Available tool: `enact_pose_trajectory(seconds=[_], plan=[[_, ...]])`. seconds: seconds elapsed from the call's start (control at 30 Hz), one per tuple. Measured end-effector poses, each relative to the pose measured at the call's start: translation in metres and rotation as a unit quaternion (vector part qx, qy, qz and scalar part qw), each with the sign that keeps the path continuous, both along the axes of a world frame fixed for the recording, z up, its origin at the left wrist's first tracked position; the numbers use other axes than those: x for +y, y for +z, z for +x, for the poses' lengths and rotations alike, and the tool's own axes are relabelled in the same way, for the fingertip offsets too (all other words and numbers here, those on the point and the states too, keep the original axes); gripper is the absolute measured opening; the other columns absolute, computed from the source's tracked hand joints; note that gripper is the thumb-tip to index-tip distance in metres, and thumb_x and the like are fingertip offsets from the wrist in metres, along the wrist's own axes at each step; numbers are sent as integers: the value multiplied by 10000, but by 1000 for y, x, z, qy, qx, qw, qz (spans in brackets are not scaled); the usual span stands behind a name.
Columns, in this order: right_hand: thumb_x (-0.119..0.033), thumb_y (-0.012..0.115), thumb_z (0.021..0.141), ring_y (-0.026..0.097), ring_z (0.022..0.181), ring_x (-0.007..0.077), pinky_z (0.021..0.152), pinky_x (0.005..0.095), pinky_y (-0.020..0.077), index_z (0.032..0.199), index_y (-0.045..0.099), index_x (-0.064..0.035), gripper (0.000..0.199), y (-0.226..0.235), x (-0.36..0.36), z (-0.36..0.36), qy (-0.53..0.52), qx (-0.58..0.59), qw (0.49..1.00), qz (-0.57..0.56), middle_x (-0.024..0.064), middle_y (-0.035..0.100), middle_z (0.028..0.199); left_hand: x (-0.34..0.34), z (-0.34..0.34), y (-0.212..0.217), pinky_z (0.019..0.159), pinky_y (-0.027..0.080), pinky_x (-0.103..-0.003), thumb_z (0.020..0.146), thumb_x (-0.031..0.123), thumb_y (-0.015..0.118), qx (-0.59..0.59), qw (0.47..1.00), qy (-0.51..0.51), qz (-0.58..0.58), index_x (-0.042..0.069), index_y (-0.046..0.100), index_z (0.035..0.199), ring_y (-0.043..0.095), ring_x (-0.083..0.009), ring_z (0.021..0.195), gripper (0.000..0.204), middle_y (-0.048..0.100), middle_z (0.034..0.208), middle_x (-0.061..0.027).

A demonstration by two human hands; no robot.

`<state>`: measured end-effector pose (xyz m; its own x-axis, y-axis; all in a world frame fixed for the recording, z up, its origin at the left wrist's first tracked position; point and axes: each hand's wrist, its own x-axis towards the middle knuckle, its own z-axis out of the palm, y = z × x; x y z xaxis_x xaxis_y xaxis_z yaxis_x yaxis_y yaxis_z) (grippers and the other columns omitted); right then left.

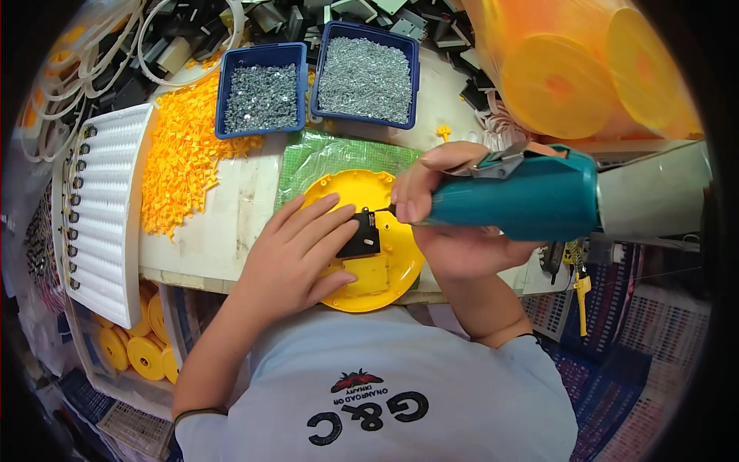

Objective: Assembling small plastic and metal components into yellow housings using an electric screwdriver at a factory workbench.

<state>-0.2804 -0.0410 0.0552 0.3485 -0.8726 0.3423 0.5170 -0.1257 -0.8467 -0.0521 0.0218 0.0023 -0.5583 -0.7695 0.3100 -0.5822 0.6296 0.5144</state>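
Observation:
A round yellow plastic shell [402, 262] lies on a green mat [308, 158] at the table's near edge. Inside it sits a small black box-shaped part [362, 240]. My left hand [304, 242] rests flat over the shell's left side, fingers stretched out, with fingertips against the black part. Wrapped in my right hand [454, 223] is a teal power screwdriver [516, 192], held nearly level. Its thin dark tip points left and reaches the upper edge of the black part; whether a screw is under it I cannot tell.
Two blue bins, one of small metal pieces [262, 96] and one of screws [364, 77], stand behind the mat. Left are a heap of small yellow parts [181, 150] and a white foam tray [115, 208]. Yellow discs [146, 356] fill a crate below; bagged yellow discs [554, 85] stand far right.

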Motion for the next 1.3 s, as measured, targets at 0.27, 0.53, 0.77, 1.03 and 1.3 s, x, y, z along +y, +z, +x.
enact_pose_trajectory(seconds=[0.27,0.53,0.77,1.03,1.3], plan=[[-698,424,892,646,763,202,703,296,497,1225,583,126,903,-17,-8,13,-7,-40,997,-61,139,626,879,20,3,-20,1215,323,-539,864,413,745,16,999,31,1,82,671,1304,539,-299,1400,555,601,1481,-81],[-835,386,878,601,745,247,730,365,482,1238,551,74,992,-19,-4,9,-4,19,1000,-3,150,657,842,20,4,-23,1215,324,-535,863,390,734,22,999,35,0,85,688,1283,566,-291,1369,521,615,1465,-80],[-815,423,873,628,730,263,687,352,521,1096,598,104,962,-21,-1,15,-7,25,999,24,166,645,799,19,2,-23,1217,320,-540,867,308,710,10,999,33,-1,77,694,1284,572,-293,1359,477,622,1456,-84],[-799,401,881,623,732,255,692,348,511,1134,595,114,967,-21,-9,11,6,28,1000,-4,165,642,803,20,2,-26,1221,316,-547,864,304,711,16,999,40,-5,80,704,1279,571,-292,1360,472,629,1449,-77],[-730,437,908,602,748,275,743,384,481,1262,572,61,876,-3,-2,29,65,6,998,-3,160,644,821,27,3,-36,971,481,-426,870,326,742,87,988,34,-122,122,756,994,672,-221,1073,240,744,1199,-13]])
